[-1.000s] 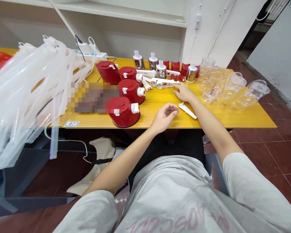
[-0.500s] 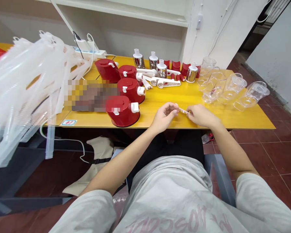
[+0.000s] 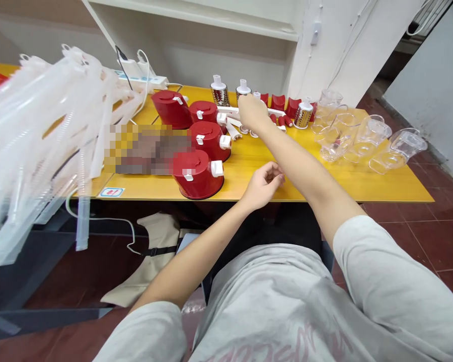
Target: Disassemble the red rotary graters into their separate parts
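Right hand now over handles, grip hidden

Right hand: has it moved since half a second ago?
Yes: the right hand moved leftward and back, away from the front edge of the yellow table.

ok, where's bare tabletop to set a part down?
Yellow tabletop shows bare between the red housings and left hand, and between the right forearm and clear cups. Crowded: back stretch, with metal drums and white parts around the right hand.
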`<control>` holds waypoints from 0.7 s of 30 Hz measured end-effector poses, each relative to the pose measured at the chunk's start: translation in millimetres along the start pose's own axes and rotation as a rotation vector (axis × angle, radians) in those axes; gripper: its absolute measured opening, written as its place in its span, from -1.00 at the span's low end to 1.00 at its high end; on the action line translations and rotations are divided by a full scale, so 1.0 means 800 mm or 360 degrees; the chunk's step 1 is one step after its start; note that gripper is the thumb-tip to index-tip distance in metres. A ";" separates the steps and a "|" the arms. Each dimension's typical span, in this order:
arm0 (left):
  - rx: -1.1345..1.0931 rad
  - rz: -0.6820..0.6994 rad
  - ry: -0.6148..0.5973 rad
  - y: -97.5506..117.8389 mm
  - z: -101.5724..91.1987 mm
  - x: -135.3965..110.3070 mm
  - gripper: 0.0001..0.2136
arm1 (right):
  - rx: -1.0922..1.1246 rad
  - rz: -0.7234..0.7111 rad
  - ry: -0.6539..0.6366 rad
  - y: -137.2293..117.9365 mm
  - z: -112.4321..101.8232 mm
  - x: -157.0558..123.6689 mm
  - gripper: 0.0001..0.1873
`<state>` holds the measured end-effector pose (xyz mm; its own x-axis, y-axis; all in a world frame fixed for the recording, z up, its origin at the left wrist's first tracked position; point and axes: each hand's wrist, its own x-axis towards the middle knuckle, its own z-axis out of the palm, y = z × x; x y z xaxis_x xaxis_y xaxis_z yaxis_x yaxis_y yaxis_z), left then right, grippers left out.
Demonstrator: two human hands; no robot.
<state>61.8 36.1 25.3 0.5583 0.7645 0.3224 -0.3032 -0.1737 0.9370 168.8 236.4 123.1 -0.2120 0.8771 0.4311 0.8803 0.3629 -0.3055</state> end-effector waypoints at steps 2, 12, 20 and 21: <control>-0.0043 0.0015 0.0010 0.000 0.000 0.000 -0.63 | -0.0138 0.0233 -0.0047 -0.012 0.003 0.008 -0.84; 0.0145 -0.0023 -0.0089 0.008 0.005 -0.003 -0.78 | -0.0273 -0.0066 -0.0276 -0.007 0.006 -0.050 -0.72; 0.0141 -0.0045 -0.0084 0.009 0.003 -0.005 -0.74 | -0.0634 -0.0291 -0.0495 -0.022 0.012 -0.065 -0.48; 0.0162 -0.0040 -0.0086 0.009 0.003 -0.005 -0.74 | -0.0674 -0.0327 -0.0499 -0.023 0.012 -0.066 -0.47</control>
<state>59.3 30.3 31.4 0.6063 0.7354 0.3026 -0.2100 -0.2190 0.9529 159.6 186.2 97.8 -0.4560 0.8767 0.1531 0.8874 0.4348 0.1535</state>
